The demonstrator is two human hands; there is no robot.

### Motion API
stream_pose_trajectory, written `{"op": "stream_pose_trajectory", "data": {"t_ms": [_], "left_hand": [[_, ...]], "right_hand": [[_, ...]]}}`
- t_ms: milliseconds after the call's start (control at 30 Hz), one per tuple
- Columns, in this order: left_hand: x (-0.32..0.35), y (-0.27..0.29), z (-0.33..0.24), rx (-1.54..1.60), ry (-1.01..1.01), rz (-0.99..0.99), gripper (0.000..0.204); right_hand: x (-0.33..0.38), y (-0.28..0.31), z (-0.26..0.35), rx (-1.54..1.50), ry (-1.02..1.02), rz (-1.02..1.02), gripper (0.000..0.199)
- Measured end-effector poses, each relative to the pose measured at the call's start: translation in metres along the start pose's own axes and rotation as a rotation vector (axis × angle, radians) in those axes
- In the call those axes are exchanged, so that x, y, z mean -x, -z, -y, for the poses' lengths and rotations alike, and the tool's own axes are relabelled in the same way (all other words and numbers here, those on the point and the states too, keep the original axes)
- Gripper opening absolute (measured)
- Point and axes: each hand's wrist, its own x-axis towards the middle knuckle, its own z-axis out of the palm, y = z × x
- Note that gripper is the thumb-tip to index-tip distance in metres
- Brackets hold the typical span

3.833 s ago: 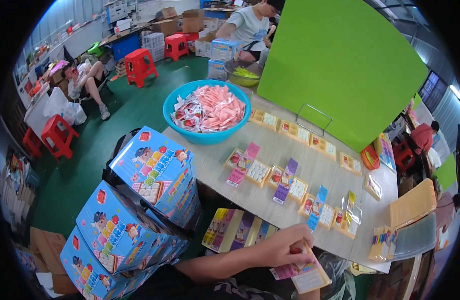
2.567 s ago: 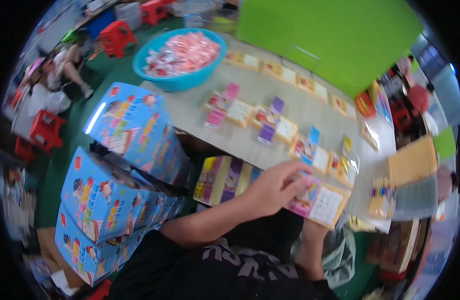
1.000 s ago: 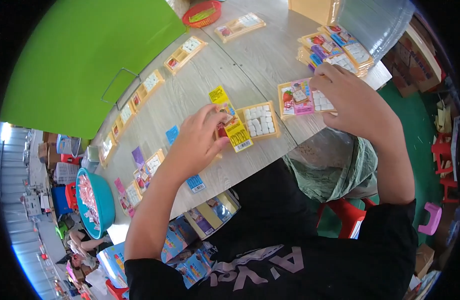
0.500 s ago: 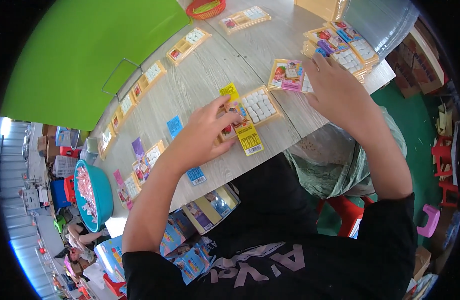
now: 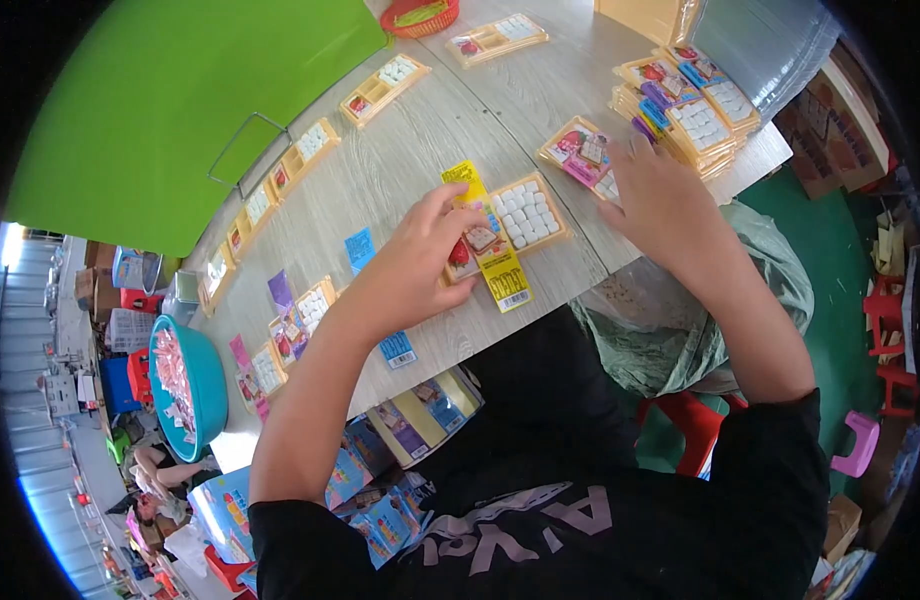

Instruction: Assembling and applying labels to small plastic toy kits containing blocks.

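My left hand (image 5: 410, 250) is bent round the left end of a shallow tray, its fingertips on a yellow printed card strip (image 5: 507, 272) lying across that tray. White marshmallow-like pieces (image 5: 528, 212) fill the tray's right side, and a strawberry picture shows at the left. My right hand (image 5: 670, 205) grips the right end of another tray with a pink card band (image 5: 583, 168) round it; the hand covers most of its white pieces. That tray lies slanted on the table, further from me than the first.
Banded trays (image 5: 700, 120) are stacked at the far right. Several trays (image 5: 384, 90) line the table's far edge by a green panel (image 5: 180, 110). Blue card strips (image 5: 360, 249) lie left of my left hand. A teal basin (image 5: 212, 390) of wrapped pieces stands left; a plastic bag (image 5: 660, 330) hangs right.
The pink-banded tray has turned clockwise and now lies slanted, my right hand moving slightly nearer with it. My left hand stays on the yellow-strip tray.
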Motion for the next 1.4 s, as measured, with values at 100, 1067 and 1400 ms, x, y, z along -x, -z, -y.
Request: {"op": "stream_pose_trajectory", "data": {"t_ms": [100, 1067, 1400], "left_hand": [[0.000, -0.001, 0.002, -0.036, -0.037, -0.051, 0.056], [0.037, 0.012, -0.009, 0.190, -0.039, -0.117, 0.064], [0.070, 0.017, -0.018, 0.216, -0.047, -0.113, 0.061]], "right_hand": [[0.000, 0.003, 0.001, -0.025, -0.037, 0.086, 0.057], [0.018, 0.031, 0.018, -0.373, 0.345, -0.198, 0.045], [0.011, 0.033, 0.056, -0.421, 0.537, -0.050, 0.064]]}}
